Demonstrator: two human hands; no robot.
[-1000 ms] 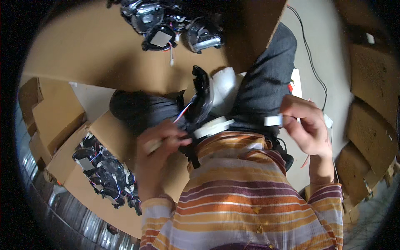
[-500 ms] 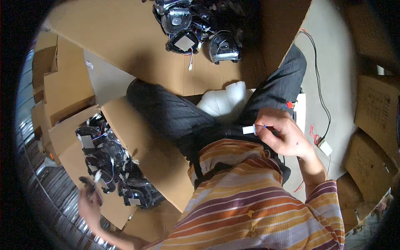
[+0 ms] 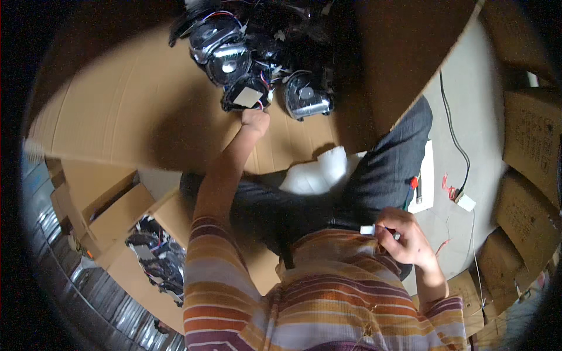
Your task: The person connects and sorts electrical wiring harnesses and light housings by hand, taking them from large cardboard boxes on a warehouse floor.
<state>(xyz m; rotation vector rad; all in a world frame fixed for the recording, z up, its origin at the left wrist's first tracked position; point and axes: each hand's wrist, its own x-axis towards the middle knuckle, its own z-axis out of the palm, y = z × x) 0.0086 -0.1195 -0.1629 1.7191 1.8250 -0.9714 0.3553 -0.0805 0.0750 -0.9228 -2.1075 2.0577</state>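
My left hand (image 3: 256, 121) reaches forward into the large carton (image 3: 134, 117). Its fingers are closed at the lower edge of a black lamp unit (image 3: 247, 97) with a silver plate, where thin coloured wires run into the fist. Its fingertips are mostly hidden. Beside that unit lie more lamp units with clear lenses, one lamp (image 3: 307, 99) to the right and another lamp (image 3: 228, 64) behind. Over my lap, my right hand (image 3: 404, 237) pinches a small white plug-like piece (image 3: 367, 230) between thumb and forefinger.
A smaller carton (image 3: 120, 266) on my left holds several lamp units (image 3: 155, 257). White foam wrap (image 3: 316, 172) lies between my legs. On the right floor are a black cable (image 3: 451, 117), a white adapter block (image 3: 465, 202) and a red connector (image 3: 414, 182). Stacked cartons (image 3: 530, 134) line the right.
My left hand has gone from the smaller left carton up to the lamp unit in the large one. My right hand still holds the white piece, now lower in the picture. The view has shifted.
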